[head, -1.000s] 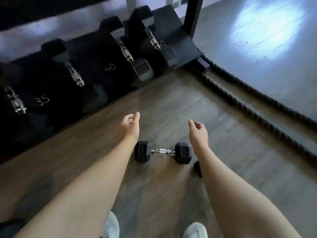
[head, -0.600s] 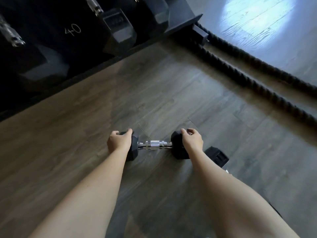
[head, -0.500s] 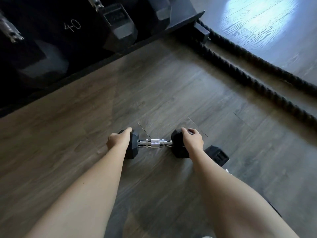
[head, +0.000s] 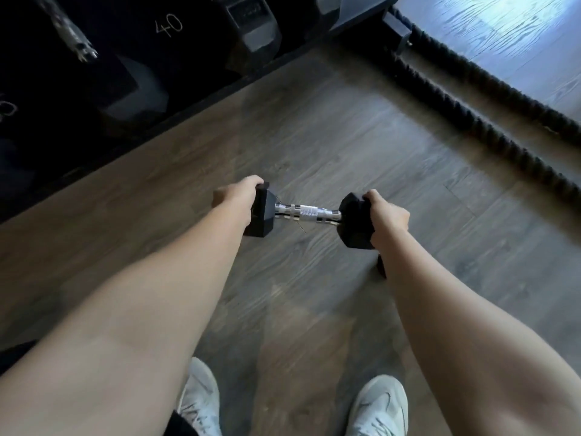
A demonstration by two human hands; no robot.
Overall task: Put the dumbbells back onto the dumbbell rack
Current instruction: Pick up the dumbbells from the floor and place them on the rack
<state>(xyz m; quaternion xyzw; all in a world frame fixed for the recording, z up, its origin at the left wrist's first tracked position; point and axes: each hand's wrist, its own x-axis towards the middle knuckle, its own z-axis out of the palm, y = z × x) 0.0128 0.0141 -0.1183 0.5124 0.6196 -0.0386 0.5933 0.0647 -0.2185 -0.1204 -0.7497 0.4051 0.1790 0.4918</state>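
A small black hex dumbbell (head: 308, 213) with a chrome handle is held level above the wooden floor. My left hand (head: 237, 196) grips its left head and my right hand (head: 385, 215) grips its right head. The black dumbbell rack (head: 135, 89) runs along the upper left, with chalk marks such as "40" and larger dumbbells (head: 251, 29) resting on it. A second black dumbbell (head: 381, 266) on the floor is mostly hidden behind my right forearm.
Two thick black battle ropes (head: 490, 121) lie across the floor from the rack's right foot (head: 397, 26) toward the right edge. My white shoes (head: 379, 407) stand at the bottom of the view. Wooden floor lies between me and the rack.
Both hands came down onto the dumbbell's heads, closed on them and lifted it off the floor. The view rose, so my shoes show again.
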